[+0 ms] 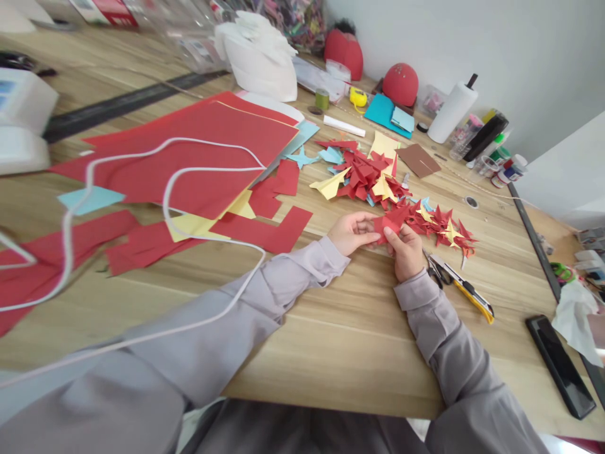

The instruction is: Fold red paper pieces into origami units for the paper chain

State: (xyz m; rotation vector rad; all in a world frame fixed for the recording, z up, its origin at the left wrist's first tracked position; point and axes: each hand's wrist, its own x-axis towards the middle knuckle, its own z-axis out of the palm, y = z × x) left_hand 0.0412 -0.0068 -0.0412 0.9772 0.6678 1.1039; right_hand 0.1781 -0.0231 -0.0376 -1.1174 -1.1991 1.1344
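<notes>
Between both hands I hold a small folded piece of red paper (pixel 388 222) just above the table. My left hand (pixel 352 232) pinches its left edge, thumb toward me. My right hand (pixel 405 248) grips the right side, thumb pressed on top. Right behind them lies a heap of folded red paper pieces (pixel 363 173), mixed with yellow and light-blue ones. A row of red paper stars (pixel 437 222) with a few yellow ones stretches to the right. Black-handled scissors (pixel 438 272) and a yellow utility knife (pixel 466 290) lie beside my right wrist.
Large red paper sheets (pixel 203 148) and red offcuts (pixel 278 233) cover the left side, with a white cord (pixel 172 183) across them. A black phone (pixel 560 366) lies at the right edge. Along the back stand a tissue box (pixel 258 63), a yellow tape measure (pixel 358 96) and bottles (pixel 513 170).
</notes>
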